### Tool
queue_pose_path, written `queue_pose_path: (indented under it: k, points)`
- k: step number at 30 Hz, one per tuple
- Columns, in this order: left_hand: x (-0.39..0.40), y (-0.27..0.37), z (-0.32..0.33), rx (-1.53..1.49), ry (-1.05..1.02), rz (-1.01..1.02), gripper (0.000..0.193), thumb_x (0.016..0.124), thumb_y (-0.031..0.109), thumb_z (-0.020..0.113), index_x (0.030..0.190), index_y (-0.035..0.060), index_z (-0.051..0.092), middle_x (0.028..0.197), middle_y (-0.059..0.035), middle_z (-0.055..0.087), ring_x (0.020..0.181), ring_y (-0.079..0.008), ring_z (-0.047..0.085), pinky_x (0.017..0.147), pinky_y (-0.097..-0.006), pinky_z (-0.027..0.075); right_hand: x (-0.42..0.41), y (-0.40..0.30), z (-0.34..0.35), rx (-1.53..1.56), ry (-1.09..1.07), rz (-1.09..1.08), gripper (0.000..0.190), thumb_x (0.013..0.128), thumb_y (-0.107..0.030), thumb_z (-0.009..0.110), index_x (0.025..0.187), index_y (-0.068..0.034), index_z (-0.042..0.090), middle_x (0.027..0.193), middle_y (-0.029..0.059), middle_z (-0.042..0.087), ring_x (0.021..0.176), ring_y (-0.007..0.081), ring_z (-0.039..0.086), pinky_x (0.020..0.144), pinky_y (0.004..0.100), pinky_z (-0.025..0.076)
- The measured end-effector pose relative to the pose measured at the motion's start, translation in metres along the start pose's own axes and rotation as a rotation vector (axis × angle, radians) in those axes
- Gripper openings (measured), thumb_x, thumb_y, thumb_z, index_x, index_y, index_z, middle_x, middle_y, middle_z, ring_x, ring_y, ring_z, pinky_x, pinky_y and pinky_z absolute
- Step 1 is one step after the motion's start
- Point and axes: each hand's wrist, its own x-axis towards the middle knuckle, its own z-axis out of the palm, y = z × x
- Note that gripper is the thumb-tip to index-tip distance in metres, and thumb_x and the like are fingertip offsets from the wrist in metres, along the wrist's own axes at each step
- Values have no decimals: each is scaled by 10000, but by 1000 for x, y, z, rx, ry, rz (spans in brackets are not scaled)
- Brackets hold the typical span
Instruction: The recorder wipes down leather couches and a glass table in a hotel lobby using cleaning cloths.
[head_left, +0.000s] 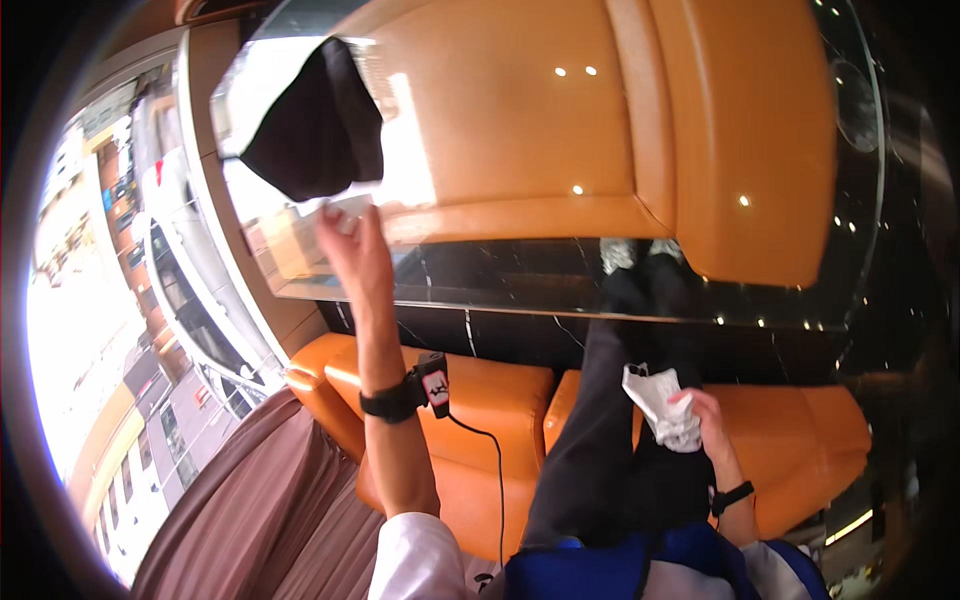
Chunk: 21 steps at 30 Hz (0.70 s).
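Note:
My left hand (352, 232) is stretched out over the glass tabletop (480, 292), near its left end. Its thumb and fingers are raised just below a dark, angular object (322, 127), perhaps a box or a cloth. Something pale lies by the fingertips, blurred, so I cannot tell whether the hand grips it. Close to my lap, my right hand (705, 420) holds a crumpled white bag or wrapper (664, 409) over my dark trousers. Both wrists carry black straps; the left one bears a small device (433, 382) with a cable.
Orange leather seats (480, 405) run beneath and beside me, and another orange seat (525, 112) shows through the glass. A pinkish curtain (262, 502) hangs at the lower left beside a bright window (90, 300). The black floor (450, 330) has white veins.

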Motion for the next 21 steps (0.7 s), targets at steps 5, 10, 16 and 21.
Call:
queue_pose_path:
  k: [5,10,16,21]
  points:
    - [-166,-19,70,-321,-1001,-242,416,875,197,583,1219,-5,466,1188,-154,496,1058,-199,515,884,-314,439,6,-47,12,356,40,-50,359,876,-280,408,969,24,576,878,47,592,830,121,586,786,232,449]
    - [-247,37,95,-1146,-1652,-620,553,958,321,480,1393,30,302,1350,-86,399,1217,-156,407,986,-312,368,22,-94,45,230,73,-205,370,894,-337,489,1049,-3,527,962,43,583,904,123,582,811,244,455]
    - [-244,51,75,-1166,-1203,-899,524,904,236,586,1332,36,357,1217,-83,511,1111,-150,494,933,-300,420,44,-107,76,-537,615,-514,189,900,-144,516,1005,6,471,847,105,516,793,193,521,713,316,438]
    - [-197,46,74,-610,-915,-328,550,768,172,709,1225,-5,460,1088,-150,578,1044,-215,546,887,-323,449,52,-75,60,-491,690,-430,245,850,-94,565,1067,-3,498,902,116,546,821,214,535,764,312,437]
